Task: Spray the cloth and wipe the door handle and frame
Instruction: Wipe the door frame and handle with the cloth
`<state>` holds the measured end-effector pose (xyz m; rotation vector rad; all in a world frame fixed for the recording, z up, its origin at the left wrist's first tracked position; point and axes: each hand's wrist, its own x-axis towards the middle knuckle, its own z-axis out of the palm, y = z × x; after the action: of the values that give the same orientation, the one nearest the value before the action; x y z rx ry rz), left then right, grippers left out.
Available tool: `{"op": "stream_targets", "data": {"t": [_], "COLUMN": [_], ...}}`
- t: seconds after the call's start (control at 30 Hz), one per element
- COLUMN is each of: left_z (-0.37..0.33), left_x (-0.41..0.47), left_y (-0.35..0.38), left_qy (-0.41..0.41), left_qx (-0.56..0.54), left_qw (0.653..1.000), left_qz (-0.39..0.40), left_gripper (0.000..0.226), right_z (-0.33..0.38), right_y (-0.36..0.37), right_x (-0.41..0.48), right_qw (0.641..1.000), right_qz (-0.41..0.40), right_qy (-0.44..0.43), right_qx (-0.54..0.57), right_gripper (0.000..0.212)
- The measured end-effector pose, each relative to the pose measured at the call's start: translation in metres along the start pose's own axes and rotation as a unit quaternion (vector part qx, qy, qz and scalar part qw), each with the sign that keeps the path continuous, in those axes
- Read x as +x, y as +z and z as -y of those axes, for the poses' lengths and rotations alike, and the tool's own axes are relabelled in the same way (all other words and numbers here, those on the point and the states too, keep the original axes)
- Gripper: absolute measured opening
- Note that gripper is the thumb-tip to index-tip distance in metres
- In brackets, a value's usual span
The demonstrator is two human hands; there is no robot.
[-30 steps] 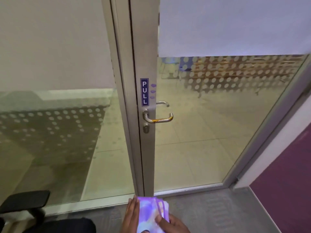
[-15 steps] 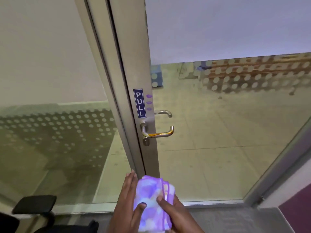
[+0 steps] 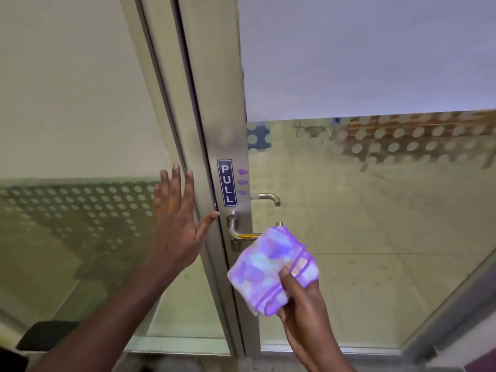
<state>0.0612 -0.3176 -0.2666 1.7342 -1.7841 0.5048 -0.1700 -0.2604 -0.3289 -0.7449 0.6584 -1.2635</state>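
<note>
A folded purple-and-white cloth [image 3: 271, 267] is held in my right hand [image 3: 303, 304], raised just below and in front of the metal door handle [image 3: 234, 229], covering the lever's far end. My left hand [image 3: 177, 224] is flat with fingers spread against the silver door frame [image 3: 209, 108], its thumb tip near the handle's base. A blue PULL sticker [image 3: 226, 182] sits on the frame above the handle, with three small purple marks [image 3: 242, 182] beside it. No spray bottle is in view.
Glass panels with dotted frosting flank the frame on both sides. A second handle [image 3: 267, 197] shows through the glass on the far side. A black chair armrest [image 3: 45, 335] is at the lower left. A purple wall [image 3: 480, 367] edges the lower right corner.
I have come closer to the door. My left hand let go of the cloth and rose to the frame. My right hand lifted the cloth up to the handle.
</note>
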Motion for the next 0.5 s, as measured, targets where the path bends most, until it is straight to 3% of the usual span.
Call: {"op": "stream_targets", "data": {"t": [0.13,0.3,0.4,0.5], "left_z": [0.006,0.017,0.023,0.029], "left_x": [0.049,0.100,0.119,0.128], "left_y": [-0.006,-0.017,-0.021,-0.016], "left_qy": [0.031,0.046,0.054,0.066], "left_qx": [0.041,0.077,0.092,0.098], "left_qw": [0.998,0.993,0.990,0.988], "left_qz": [-0.035,-0.077,-0.090,-0.094], "left_gripper": [0.086,0.085,0.084,0.085], "right_z": [0.012,0.026,0.029,0.024], "right_y": [0.022,0.049,0.066,0.074], "right_x": [0.020,0.055,0.069,0.087], "right_qw": [0.988,0.933,0.886,0.860], "right_qz": [-0.104,-0.212,-0.225,-0.212], "right_qy": [-0.115,-0.261,-0.354,-0.408], "right_qx": [-0.020,-0.126,-0.198,-0.220], "right_gripper": [0.044,0.037,0.041,0.044]}}
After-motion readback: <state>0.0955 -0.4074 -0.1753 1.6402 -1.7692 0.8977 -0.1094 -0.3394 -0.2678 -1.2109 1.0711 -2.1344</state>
